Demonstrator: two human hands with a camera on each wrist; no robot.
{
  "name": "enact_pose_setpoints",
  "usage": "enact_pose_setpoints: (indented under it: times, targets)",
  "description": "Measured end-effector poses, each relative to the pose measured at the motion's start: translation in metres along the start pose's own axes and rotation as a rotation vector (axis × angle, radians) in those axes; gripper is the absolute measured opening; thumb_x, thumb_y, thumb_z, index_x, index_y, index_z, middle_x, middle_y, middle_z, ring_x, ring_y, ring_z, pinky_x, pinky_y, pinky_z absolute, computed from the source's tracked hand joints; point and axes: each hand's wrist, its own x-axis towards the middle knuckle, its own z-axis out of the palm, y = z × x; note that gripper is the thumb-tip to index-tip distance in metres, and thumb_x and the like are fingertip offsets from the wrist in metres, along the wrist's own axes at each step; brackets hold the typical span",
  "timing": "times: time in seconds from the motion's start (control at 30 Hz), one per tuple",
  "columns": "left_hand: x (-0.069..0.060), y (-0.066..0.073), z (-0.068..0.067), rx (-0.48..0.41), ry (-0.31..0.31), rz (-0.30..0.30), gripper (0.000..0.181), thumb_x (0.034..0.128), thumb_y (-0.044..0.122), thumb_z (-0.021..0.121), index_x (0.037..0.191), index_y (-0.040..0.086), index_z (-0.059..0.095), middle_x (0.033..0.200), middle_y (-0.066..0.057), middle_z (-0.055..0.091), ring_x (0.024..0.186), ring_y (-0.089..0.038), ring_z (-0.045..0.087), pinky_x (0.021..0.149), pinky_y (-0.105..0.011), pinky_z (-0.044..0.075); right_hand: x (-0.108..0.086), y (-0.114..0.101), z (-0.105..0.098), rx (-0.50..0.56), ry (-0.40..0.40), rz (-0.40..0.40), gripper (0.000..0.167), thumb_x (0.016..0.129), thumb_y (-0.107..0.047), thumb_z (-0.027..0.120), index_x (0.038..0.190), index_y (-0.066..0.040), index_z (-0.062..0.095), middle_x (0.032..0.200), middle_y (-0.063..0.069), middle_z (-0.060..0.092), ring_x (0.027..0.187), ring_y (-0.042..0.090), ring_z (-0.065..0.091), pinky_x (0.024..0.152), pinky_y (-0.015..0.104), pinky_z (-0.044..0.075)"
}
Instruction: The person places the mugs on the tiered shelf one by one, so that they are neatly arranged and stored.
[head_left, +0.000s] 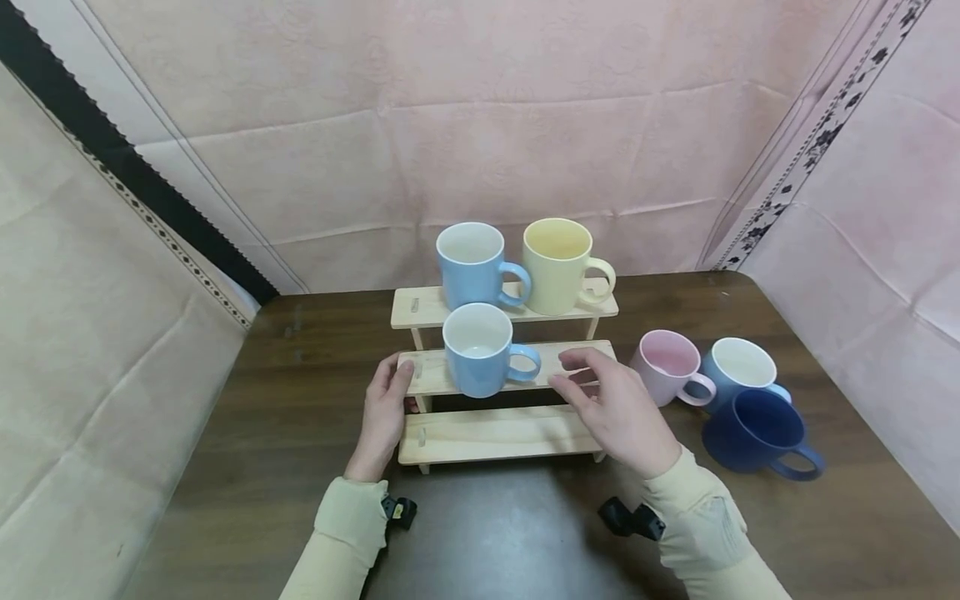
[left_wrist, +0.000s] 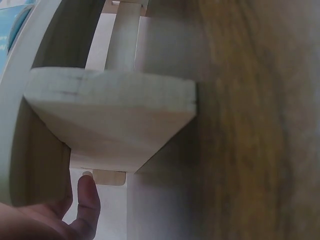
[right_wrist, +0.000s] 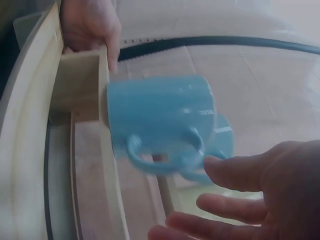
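A three-tier wooden stand rises in steps on the table. My left hand grips the left end of its middle tier, thumb at the board's edge; in the left wrist view some fingers are hidden behind the wood. On that tier's left part a light blue mug stands upright, handle to the right. My right hand hovers over the tier's right end with loosely bent fingers, apart from the mug's handle and holding nothing. The top tier carries another light blue mug and a pale yellow mug.
Right of the stand, a pink mug, a light blue mug with white inside and a dark blue mug stand close together on the dark wooden table. Pale cloth hangs behind and at both sides.
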Motion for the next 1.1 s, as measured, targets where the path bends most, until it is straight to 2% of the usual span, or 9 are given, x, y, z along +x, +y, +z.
enact_pose_setpoints:
  times: [0.13, 0.27, 0.4, 0.5, 0.63, 0.73, 0.8, 0.87, 1.1]
  targets:
    - [0.002, -0.003, -0.001, -0.007, 0.003, -0.007, 0.042, 0.1052, 0.025, 0.044, 0.139, -0.001, 0.045, 0.1, -0.013, 0.054, 0.072, -0.017, 0.051, 0.064, -0.028, 0.047, -0.01, 0.008, -0.015, -0.034, 0.015, 0.011, 0.03, 0.092, -0.027, 0.069, 0.117, -0.01, 0.063, 0.103, 0.004, 0.069, 0.082, 0.017, 0.069, 0.075, 0.04, 0.056]
    - [0.008, -0.016, -0.003, -0.021, 0.011, -0.017, 0.043, 0.1047, 0.028, 0.045, 0.139, 0.002, 0.046, 0.1, -0.012, 0.054, 0.072, -0.017, 0.051, 0.064, -0.03, 0.047, -0.018, 0.02, -0.029, -0.067, 0.062, -0.02, 0.028, 0.093, -0.023, 0.068, 0.114, -0.006, 0.063, 0.101, 0.005, 0.069, 0.086, 0.019, 0.069, 0.077, 0.04, 0.056]
    - [0.015, -0.03, -0.003, -0.028, 0.015, -0.013, 0.047, 0.1034, 0.036, 0.046, 0.14, 0.005, 0.046, 0.102, -0.01, 0.054, 0.075, -0.016, 0.051, 0.066, -0.03, 0.046, -0.029, 0.034, -0.046, -0.133, 0.154, -0.02, 0.024, 0.093, -0.022, 0.069, 0.111, -0.007, 0.065, 0.099, 0.005, 0.07, 0.088, 0.017, 0.067, 0.076, 0.024, 0.054]
    - [0.016, -0.034, -0.003, -0.027, 0.02, 0.003, 0.049, 0.1025, 0.039, 0.047, 0.139, 0.007, 0.047, 0.102, -0.011, 0.053, 0.075, -0.016, 0.051, 0.065, -0.029, 0.046, -0.037, 0.044, -0.059, -0.166, 0.212, 0.027, 0.024, 0.093, -0.023, 0.068, 0.111, -0.008, 0.065, 0.101, 0.007, 0.07, 0.087, 0.002, 0.064, 0.073, 0.009, 0.047]
    - [0.016, -0.035, -0.003, -0.028, 0.033, 0.025, 0.05, 0.1019, 0.041, 0.048, 0.138, 0.006, 0.048, 0.099, -0.011, 0.053, 0.072, -0.015, 0.051, 0.062, -0.025, 0.046, -0.043, 0.058, -0.075, -0.192, 0.288, 0.104, 0.028, 0.094, -0.026, 0.067, 0.112, -0.005, 0.066, 0.103, 0.012, 0.071, 0.084, -0.017, 0.054, 0.071, 0.005, 0.042]
    - [0.016, -0.035, -0.003, -0.031, 0.039, 0.035, 0.051, 0.1019, 0.041, 0.048, 0.138, 0.006, 0.049, 0.097, -0.011, 0.053, 0.07, -0.015, 0.05, 0.06, -0.024, 0.045, -0.047, 0.069, -0.084, -0.225, 0.325, 0.199, 0.036, 0.094, -0.031, 0.066, 0.117, -0.003, 0.064, 0.109, 0.019, 0.068, 0.095, 0.003, 0.063, 0.083, 0.027, 0.051]
    - [0.016, -0.035, -0.002, -0.032, 0.038, 0.032, 0.051, 0.1019, 0.041, 0.048, 0.138, 0.005, 0.048, 0.097, -0.011, 0.053, 0.07, -0.015, 0.05, 0.061, -0.024, 0.045, -0.05, 0.076, -0.089, -0.251, 0.335, 0.254, 0.041, 0.095, -0.033, 0.064, 0.12, -0.001, 0.063, 0.115, 0.024, 0.063, 0.107, 0.027, 0.06, 0.089, 0.046, 0.046]
    - [0.016, -0.035, -0.002, -0.033, 0.035, 0.029, 0.05, 0.102, 0.041, 0.048, 0.138, 0.005, 0.048, 0.098, -0.011, 0.053, 0.071, -0.015, 0.05, 0.062, -0.024, 0.045, -0.052, 0.083, -0.092, -0.266, 0.324, 0.305, 0.045, 0.096, -0.033, 0.061, 0.123, 0.003, 0.06, 0.122, 0.031, 0.054, 0.114, 0.05, 0.046, 0.09, 0.063, 0.035]
    - [0.016, -0.034, -0.001, -0.034, 0.02, 0.022, 0.05, 0.1027, 0.039, 0.047, 0.14, 0.005, 0.046, 0.101, -0.01, 0.053, 0.074, -0.015, 0.05, 0.064, -0.027, 0.046, -0.059, 0.101, -0.094, -0.284, 0.3, 0.422, 0.053, 0.098, -0.035, 0.056, 0.13, 0.008, 0.052, 0.132, 0.04, 0.035, 0.12, 0.057, 0.029, 0.092, 0.066, 0.029]
